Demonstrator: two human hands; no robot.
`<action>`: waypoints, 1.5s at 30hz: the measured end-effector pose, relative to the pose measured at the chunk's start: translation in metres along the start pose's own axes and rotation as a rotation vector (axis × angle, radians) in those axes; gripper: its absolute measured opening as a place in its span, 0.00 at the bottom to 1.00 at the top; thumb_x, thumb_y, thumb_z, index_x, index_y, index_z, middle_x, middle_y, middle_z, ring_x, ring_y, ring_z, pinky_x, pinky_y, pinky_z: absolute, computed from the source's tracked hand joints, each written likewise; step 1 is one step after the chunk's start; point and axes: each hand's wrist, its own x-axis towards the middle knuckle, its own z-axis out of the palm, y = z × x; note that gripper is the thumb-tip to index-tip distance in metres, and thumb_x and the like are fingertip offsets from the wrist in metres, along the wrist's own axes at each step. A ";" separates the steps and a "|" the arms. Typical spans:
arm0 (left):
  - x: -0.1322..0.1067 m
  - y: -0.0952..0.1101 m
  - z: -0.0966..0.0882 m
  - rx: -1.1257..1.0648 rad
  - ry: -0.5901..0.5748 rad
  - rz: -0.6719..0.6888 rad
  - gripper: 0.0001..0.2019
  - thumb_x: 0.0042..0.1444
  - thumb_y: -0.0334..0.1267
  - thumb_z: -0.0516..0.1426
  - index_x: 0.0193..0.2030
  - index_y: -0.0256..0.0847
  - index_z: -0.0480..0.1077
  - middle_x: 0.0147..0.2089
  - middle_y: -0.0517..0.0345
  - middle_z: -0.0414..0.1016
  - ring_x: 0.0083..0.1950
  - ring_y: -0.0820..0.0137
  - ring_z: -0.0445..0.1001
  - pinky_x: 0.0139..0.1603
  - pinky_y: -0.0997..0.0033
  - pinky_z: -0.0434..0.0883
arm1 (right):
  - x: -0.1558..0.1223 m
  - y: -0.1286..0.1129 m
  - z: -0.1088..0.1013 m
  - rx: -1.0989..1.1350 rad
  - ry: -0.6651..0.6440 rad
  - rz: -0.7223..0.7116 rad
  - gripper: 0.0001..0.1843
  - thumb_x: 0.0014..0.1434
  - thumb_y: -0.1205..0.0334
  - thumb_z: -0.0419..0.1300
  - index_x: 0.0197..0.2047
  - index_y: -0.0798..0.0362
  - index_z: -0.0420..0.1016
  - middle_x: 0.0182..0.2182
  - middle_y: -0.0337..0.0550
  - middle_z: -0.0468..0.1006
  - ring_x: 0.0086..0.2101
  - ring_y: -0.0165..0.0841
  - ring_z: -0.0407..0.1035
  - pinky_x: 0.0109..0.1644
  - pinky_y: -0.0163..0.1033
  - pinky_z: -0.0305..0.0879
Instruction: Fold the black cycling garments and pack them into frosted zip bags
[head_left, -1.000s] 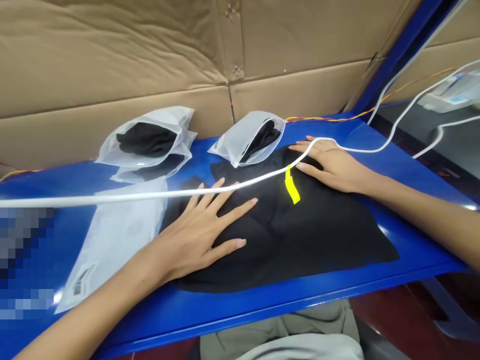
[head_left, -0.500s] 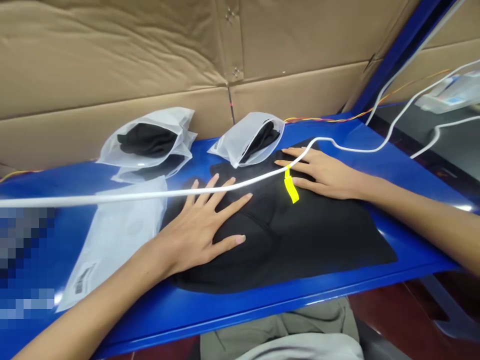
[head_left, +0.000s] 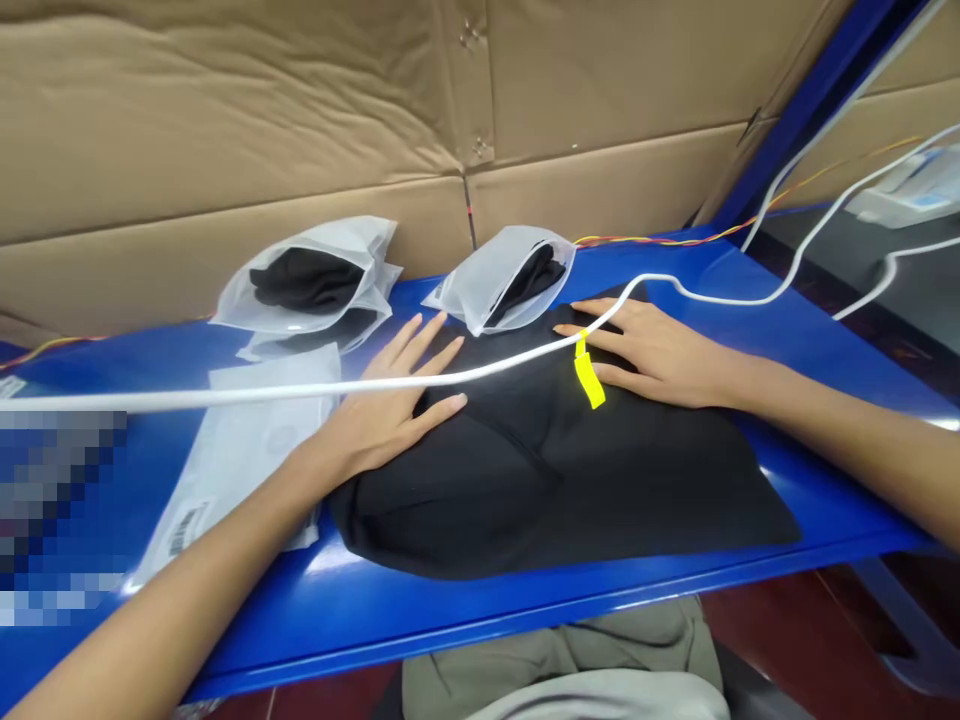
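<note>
A black garment point(head_left: 555, 490) lies spread on the blue table in front of me; what kind of garment it is I cannot tell. My left hand point(head_left: 382, 405) rests open on its far left part, fingers stretched away from me. On the far right part of the cloth, my right hand point(head_left: 660, 350) lies flat with its fingers apart. A white cable point(head_left: 480, 372) with a yellow tag point(head_left: 589, 380) crosses the view above the garment and hides part of both hands' fingers.
Two frosted bags with black cloth inside, a left one point(head_left: 307, 280) and a right one point(head_left: 510, 280), stand at the back by the cardboard wall point(head_left: 300, 120). A flat frosted bag point(head_left: 240, 440) lies left on the blue table point(head_left: 525, 620), partly under my left forearm.
My left hand has slid away from me and slightly left over the garment, its fingers drawing closer together. My right hand stays nearly in place. The view has shifted slightly.
</note>
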 end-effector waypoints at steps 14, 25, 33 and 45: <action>0.024 -0.001 0.002 -0.040 0.133 0.039 0.36 0.70 0.52 0.48 0.80 0.37 0.53 0.85 0.40 0.38 0.85 0.41 0.37 0.81 0.34 0.50 | 0.000 0.000 0.001 0.025 0.004 0.003 0.34 0.78 0.44 0.43 0.72 0.55 0.72 0.68 0.67 0.70 0.64 0.59 0.69 0.66 0.69 0.66; 0.050 0.006 0.003 -0.158 0.187 0.094 0.32 0.73 0.58 0.48 0.74 0.38 0.62 0.84 0.45 0.47 0.84 0.48 0.50 0.82 0.45 0.57 | 0.000 0.000 -0.001 0.008 -0.020 0.007 0.35 0.78 0.43 0.41 0.72 0.55 0.71 0.67 0.66 0.70 0.64 0.57 0.69 0.67 0.68 0.66; 0.047 0.007 -0.002 -0.072 0.128 0.273 0.27 0.75 0.49 0.46 0.73 0.43 0.69 0.86 0.50 0.42 0.85 0.49 0.42 0.84 0.38 0.46 | 0.000 -0.001 0.000 0.011 -0.012 0.017 0.35 0.78 0.42 0.41 0.73 0.52 0.70 0.68 0.64 0.70 0.64 0.55 0.69 0.68 0.67 0.66; 0.047 0.009 0.004 0.015 0.298 0.134 0.35 0.71 0.48 0.50 0.80 0.35 0.53 0.81 0.35 0.54 0.83 0.47 0.52 0.81 0.38 0.54 | 0.000 -0.001 -0.001 0.010 -0.030 0.027 0.35 0.78 0.42 0.40 0.73 0.51 0.70 0.69 0.65 0.69 0.65 0.58 0.68 0.66 0.70 0.67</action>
